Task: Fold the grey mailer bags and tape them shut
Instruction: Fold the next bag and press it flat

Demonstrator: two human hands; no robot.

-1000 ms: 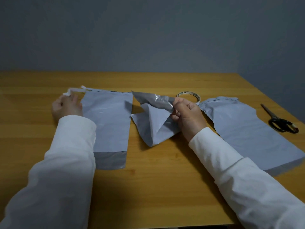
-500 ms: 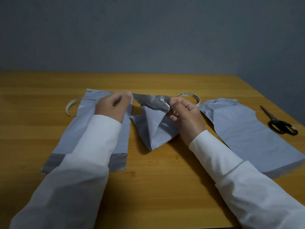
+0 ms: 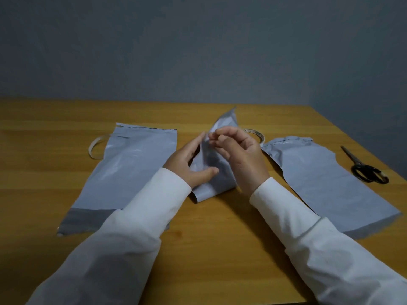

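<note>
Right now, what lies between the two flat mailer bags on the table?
In the head view, the half-folded bag sits between the left flat bag and the right flat bag, held by the left hand and right hand.

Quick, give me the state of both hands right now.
Left hand: holding the folded grey mailer bag, thumb across its front.
Right hand: fingertips pinching the upper edge of the same bag.

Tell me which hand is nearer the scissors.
Right. The right hand pinches the folded bag mid-table, on the side toward the scissors; the left hand holds the bag's far side.
</note>
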